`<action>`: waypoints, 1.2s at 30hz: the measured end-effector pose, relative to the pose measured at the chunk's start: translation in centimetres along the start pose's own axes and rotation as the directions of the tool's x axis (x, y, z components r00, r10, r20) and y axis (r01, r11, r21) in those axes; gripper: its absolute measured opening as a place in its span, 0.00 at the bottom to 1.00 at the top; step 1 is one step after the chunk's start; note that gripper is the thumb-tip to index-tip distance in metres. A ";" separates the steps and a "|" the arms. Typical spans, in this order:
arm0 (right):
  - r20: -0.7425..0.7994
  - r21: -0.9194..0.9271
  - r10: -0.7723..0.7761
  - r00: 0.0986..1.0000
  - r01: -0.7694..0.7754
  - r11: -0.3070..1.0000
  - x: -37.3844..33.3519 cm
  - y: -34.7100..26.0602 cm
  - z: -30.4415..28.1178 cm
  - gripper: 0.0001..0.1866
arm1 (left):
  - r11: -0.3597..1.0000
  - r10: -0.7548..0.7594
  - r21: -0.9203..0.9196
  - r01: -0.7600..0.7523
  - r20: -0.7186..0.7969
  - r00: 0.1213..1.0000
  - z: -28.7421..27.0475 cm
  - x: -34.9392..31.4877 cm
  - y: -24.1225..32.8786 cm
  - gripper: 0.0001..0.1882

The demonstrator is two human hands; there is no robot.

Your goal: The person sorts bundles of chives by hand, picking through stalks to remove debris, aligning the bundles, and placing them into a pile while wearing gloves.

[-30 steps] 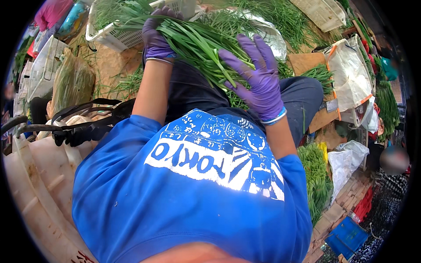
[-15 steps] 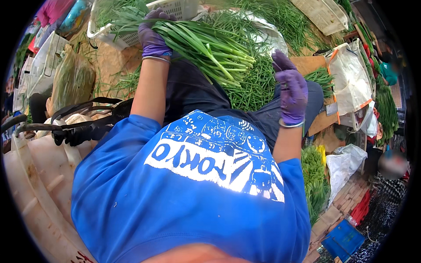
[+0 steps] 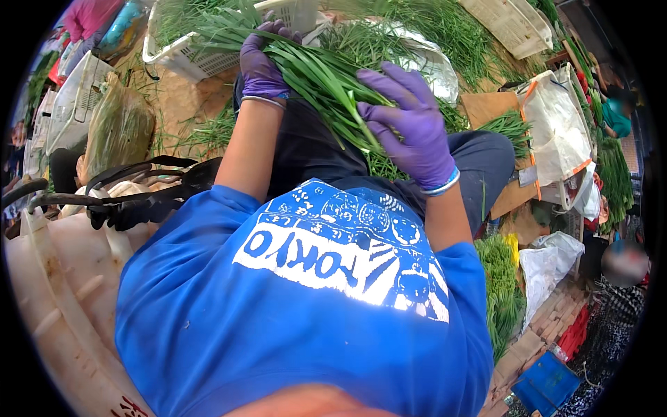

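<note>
My left hand (image 3: 264, 66), in a purple glove, is closed round a bunch of long green chives (image 3: 316, 69) near its leafy part. The leaves fan out to the upper left, and the paler stalk ends point to the lower right. My right hand (image 3: 413, 128), gloved alike, is at the stalk ends with its fingers spread. Its fingertips reach the side of one thick pale stalk, and it hides part of the bunch. Below the bunch, loose chives (image 3: 382, 165) lie between my legs.
A white crate (image 3: 191, 59) of greens stands at the upper left, near a plastic bag (image 3: 121, 125) of greens. More loose greens (image 3: 445, 31) are heaped at the far side. On the right are a white sack (image 3: 552, 128) and a pile of chives (image 3: 499, 285).
My right hand has moved left from beside the bunch to its stalk ends. My left hand, still holding the chives, has shifted slightly right.
</note>
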State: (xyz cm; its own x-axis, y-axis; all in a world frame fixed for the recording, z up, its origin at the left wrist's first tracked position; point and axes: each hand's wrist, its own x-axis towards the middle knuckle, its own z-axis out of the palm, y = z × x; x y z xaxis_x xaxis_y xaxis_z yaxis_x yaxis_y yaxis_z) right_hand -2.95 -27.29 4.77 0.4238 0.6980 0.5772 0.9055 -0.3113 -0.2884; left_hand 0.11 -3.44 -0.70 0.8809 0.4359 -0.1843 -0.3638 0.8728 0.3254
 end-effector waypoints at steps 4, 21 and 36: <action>-0.006 -0.054 0.129 0.992 -0.129 0.990 1.5 0.1 0.1 0.21 | 0.997 0.059 0.061 -0.057 -0.023 0.998 0.5 -0.3 1.3 0.05; -0.006 0.551 0.083 0.997 -0.066 0.832 1.5 3.8 7.8 0.07 | 0.945 0.229 0.312 -0.099 -0.414 0.881 -3.8 -0.8 -1.9 0.08; 0.465 0.801 0.342 0.817 -0.553 0.231 -1.1 7.5 8.6 0.12 | 0.901 0.045 0.412 0.139 -0.408 0.912 -6.2 3.4 -4.3 0.09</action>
State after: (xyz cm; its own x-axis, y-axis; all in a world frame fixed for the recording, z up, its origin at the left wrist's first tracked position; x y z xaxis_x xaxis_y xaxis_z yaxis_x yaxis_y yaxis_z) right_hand 3.19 -24.87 -4.57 0.6456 0.7635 0.0177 -0.0419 0.0586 -0.9974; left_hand 2.83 -4.38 -8.48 0.6637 0.5265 -0.5313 -0.0804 0.7564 0.6491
